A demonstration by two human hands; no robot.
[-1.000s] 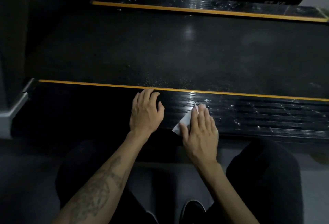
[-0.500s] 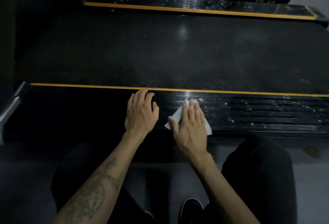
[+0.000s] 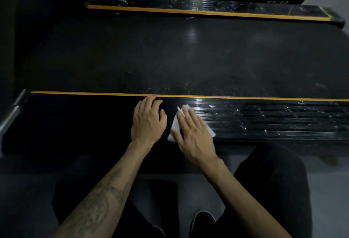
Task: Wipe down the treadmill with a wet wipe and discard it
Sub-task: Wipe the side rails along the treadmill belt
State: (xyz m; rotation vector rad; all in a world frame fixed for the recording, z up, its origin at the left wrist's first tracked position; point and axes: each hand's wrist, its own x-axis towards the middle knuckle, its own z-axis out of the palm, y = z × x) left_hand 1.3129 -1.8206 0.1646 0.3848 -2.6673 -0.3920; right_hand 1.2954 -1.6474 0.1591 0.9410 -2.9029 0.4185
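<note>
I had my right hand [image 3: 194, 133] flat on the wet wipe [image 3: 174, 127], fingers straight and close together, pressing it onto the ribbed near side rail [image 3: 273, 120] of the treadmill. The wipe lay under the palm, with white corners showing past the fingertips, beside the thumb and at the little-finger side. My left hand [image 3: 148, 119] rested just beside it on the same rail, fingers gently curved with the tips near the yellow edge stripe [image 3: 85, 92], holding nothing; it was apart from the wipe.

The rail to the right of the wipe was speckled with pale dust or droplets, as was the edge of the running belt [image 3: 188, 58] and the far side rail [image 3: 217, 5], so I judged the wiping well short of done.

Risks as I read them: the wipe was only pinned by flat pressure, not gripped, so a sweep across the ribs could bunch it or let it slip out from under the palm. The folded corners could catch in the grooves. Pressing lightly would skim the ridges and leave grit in the channels. The dim light made it hard to tell which areas were clean, so patches could be missed. The left hand sat in the path of a leftward stroke.
</note>
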